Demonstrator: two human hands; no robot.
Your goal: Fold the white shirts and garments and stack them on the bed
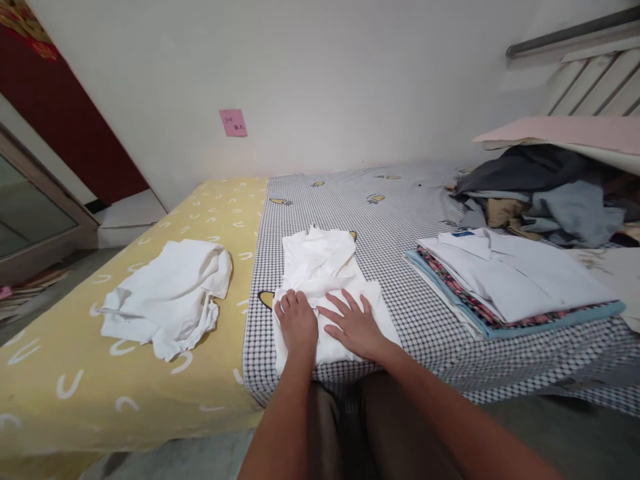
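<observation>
On the checked side of the bed (400, 273), a white garment (320, 257) lies loosely folded, apparently being smoothed flat. On it the left hand (299, 325) rests, fingers together, pinching or not I can't tell; the right hand (358, 328) spreads its fingers. The rumpled far part likely needs straightening next.

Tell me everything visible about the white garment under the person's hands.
The white garment is plain and looks like thin, soft fabric. It lies partly folded on the checked bedcover, near the front edge. Its far section is narrower and lightly wrinkled; the nearer section is wider and looks flatter, with a rumpled ridge between them. The left hand and the right hand, fingers spread, rest on the near section. Collar and buttons cannot be made out.
</observation>
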